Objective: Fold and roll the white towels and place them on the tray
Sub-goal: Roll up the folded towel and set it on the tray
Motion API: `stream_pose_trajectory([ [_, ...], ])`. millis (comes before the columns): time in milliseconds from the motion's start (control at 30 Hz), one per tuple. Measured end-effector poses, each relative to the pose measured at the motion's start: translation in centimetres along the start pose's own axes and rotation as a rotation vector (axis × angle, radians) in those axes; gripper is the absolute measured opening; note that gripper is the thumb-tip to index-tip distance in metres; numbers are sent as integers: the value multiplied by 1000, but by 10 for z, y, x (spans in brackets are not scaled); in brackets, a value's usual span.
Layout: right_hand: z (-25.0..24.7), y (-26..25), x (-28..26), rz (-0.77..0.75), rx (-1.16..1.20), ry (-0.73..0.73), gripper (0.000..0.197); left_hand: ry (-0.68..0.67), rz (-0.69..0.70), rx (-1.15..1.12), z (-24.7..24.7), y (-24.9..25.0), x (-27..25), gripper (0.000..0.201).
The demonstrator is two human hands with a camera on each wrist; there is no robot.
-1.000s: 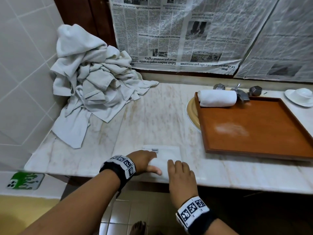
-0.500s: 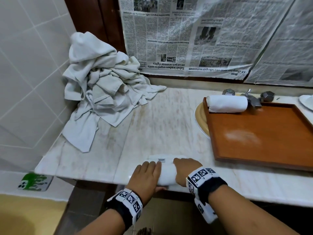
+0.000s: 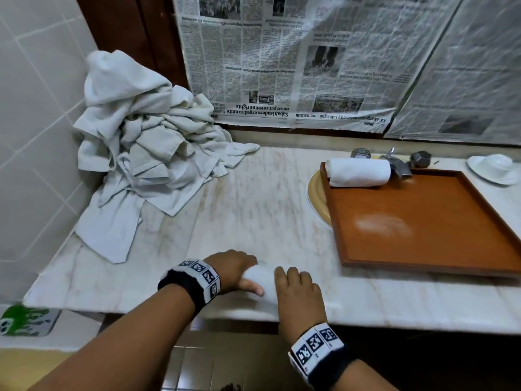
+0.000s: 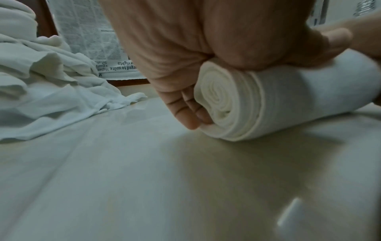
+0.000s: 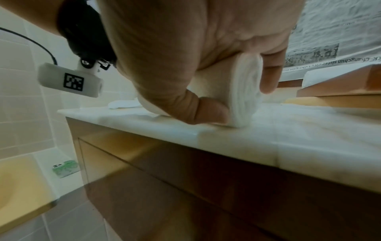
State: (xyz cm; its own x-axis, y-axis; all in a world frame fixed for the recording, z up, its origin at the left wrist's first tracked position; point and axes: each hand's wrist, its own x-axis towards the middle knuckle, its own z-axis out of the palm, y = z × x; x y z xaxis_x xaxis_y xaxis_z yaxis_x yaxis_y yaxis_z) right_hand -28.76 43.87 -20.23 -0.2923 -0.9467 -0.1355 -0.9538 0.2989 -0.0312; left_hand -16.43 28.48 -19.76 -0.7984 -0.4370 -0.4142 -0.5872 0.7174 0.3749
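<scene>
A white towel, rolled into a tight cylinder, lies on the marble counter near its front edge. My left hand grips its left end, fingers curled over the top; the spiral end shows in the left wrist view. My right hand grips the right end between thumb and fingers. The wooden tray sits to the right and holds one rolled towel at its far left corner. A pile of loose white towels lies at the back left.
A yellow basin rim shows under the tray's left side, with the tap behind it. A white dish stands far right. Newspaper covers the wall. A phone in a green case lies on the ledge below left.
One second ago the towel lay folded flat under my hands. Both hands have rolled it up, and it is now a full cylinder held at both ends.
</scene>
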Motion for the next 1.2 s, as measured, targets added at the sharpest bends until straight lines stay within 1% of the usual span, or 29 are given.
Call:
stream_pose_trajectory([
  [33, -6, 1, 3, 3, -10, -31, 76, 67, 5, 100, 3, 1, 0, 72],
  [67, -9, 3, 6, -19, -32, -67, 68, 177, 16, 202, 9, 2, -2, 79],
  [100, -11, 6, 10, -44, -40, -68, 63, 283, 38, 269, 16, 3, -5, 84],
  [133, -13, 8, 14, -48, -36, -65, 60, 354, 68, 317, 25, 4, -11, 84],
  [200, -17, 11, 25, -30, -17, -82, 56, 460, 84, 384, 48, 8, -23, 80],
  [233, -21, 10, 31, -35, -2, -107, 55, 510, 77, 419, 60, 12, -26, 85],
  [300, -27, 12, 43, -72, 8, -179, 48, 519, 1, 383, 72, 23, -31, 104],
  [333, -29, 14, 49, -88, 12, -219, 45, 510, -36, 338, 72, 27, -32, 108],
  [400, -33, 17, 58, -99, 31, -285, 40, 490, -59, 259, 63, 25, -29, 104],
  [433, -35, 17, 60, -91, 47, -310, 42, 470, -42, 247, 57, 20, -27, 99],
  [500, -34, 17, 59, -67, 86, -344, 55, 446, -26, 226, 44, 11, -26, 87],
  [533, -33, 17, 56, -59, 103, -349, 61, 430, -48, 194, 41, 7, -27, 86],
  [567, -31, 16, 50, -50, 114, -342, 64, 406, -113, 115, 39, 6, -31, 87],
  [600, -27, 16, 45, -41, 123, -322, 65, 402, -211, -15, 41, 3, -34, 93],
  [633, -23, 16, 39, -32, 134, -294, 65, 439, -322, -181, 43, 3, -38, 102],
  [667, -19, 16, 34, -22, 151, -267, 64, 504, -430, -371, 47, 2, -40, 109],
  [700, -15, 17, 30, -11, 172, -239, 64, 551, -514, -548, 50, 3, -41, 111],
  [733, -12, 17, 27, 2, 192, -217, 64, 554, -575, -712, 50, 5, -41, 106],
  [767, -11, 18, 25, 12, 207, -199, 63, 524, -604, -872, 50, 8, -39, 95],
  [800, -10, 17, 25, 18, 214, -185, 62, 489, -595, -1038, 50, 12, -36, 82],
  [833, -10, 17, 25, 20, 216, -180, 62, 460, -555, -1179, 50, 15, -32, 73],
  [867, -10, 15, 26, 15, 218, -178, 61, 452, -496, -1273, 48, 16, -27, 72],
  [900, -10, 14, 28, 10, 220, -179, 61, 447, -444, -1328, 43, 18, -23, 74],
  [967, -11, 13, 34, 11, 243, -178, 62, 453, -423, -1412, 27, 18, -13, 76],
  [1067, -15, 11, 46, 5, 270, -148, 62, 447, -467, -1592, 3, 14, 8, 59],
  [1133, -22, 12, 57, 13, 261, -105, 62, 421, -432, -1665, -14, 8, 22, 46],
  [1200, -35, 22, 71, 44, 299, -64, 67, 389, -365, -1666, -35, 1, 38, 42],
])
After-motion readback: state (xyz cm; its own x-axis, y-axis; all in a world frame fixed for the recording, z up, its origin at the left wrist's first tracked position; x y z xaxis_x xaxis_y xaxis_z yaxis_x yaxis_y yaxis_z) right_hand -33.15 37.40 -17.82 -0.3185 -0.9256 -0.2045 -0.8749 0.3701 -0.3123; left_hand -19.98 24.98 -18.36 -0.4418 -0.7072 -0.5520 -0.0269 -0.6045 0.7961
